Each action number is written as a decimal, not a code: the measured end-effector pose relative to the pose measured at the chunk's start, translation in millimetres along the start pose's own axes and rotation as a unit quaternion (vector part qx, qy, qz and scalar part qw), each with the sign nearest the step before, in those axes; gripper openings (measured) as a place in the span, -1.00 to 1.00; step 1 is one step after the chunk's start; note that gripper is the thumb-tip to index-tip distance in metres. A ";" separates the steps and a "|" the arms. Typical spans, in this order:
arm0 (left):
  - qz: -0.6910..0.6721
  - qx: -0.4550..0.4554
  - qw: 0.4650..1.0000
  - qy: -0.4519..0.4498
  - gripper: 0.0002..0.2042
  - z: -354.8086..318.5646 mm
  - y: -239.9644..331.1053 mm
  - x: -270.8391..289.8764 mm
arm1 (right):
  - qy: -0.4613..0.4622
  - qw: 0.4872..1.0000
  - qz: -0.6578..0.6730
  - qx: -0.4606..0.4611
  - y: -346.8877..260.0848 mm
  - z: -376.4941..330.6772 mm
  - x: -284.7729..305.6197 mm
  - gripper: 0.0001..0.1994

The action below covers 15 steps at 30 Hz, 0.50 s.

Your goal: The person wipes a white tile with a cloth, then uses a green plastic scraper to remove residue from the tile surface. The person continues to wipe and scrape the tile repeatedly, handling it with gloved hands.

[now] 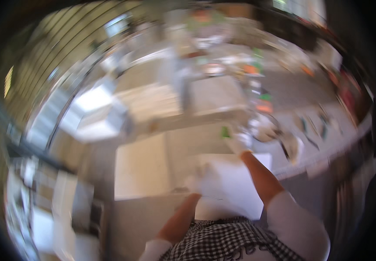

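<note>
Could dislodge green item (225, 132) beyond white sheet (235, 187) through careless contact; cannot tell finger spread, right hand (236, 142) or left hand (197, 181).

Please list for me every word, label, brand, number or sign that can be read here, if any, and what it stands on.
None can be read; the picture is badly blurred.
White sheet before the person: no readable text.
Green thing by the right hand: too small and blurred.
White box at left: no readable text.
Orange thing on the table: too blurred.
</note>
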<state>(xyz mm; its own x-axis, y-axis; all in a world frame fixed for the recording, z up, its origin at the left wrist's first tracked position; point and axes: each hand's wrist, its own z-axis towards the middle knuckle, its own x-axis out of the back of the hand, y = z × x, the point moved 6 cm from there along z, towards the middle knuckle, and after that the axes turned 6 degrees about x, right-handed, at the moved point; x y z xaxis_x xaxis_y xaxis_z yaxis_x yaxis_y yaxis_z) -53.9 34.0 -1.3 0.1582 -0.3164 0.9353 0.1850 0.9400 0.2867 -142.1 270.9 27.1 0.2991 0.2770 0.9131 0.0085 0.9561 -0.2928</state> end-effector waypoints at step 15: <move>-0.287 0.141 0.947 0.009 -0.60 0.9 -0.1 30.6 | -0.016 0.991 -0.071 0.116 7.6 13.3 7.6 -0.33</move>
<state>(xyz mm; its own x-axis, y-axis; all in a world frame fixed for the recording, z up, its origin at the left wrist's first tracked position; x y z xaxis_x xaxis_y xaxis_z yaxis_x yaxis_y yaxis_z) -50.0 24.3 27.5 0.1274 -0.7857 0.6054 -0.0198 0.6082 0.7935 -152.5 281.5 35.6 0.2798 0.1372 0.9502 -0.1720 0.9809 -0.0910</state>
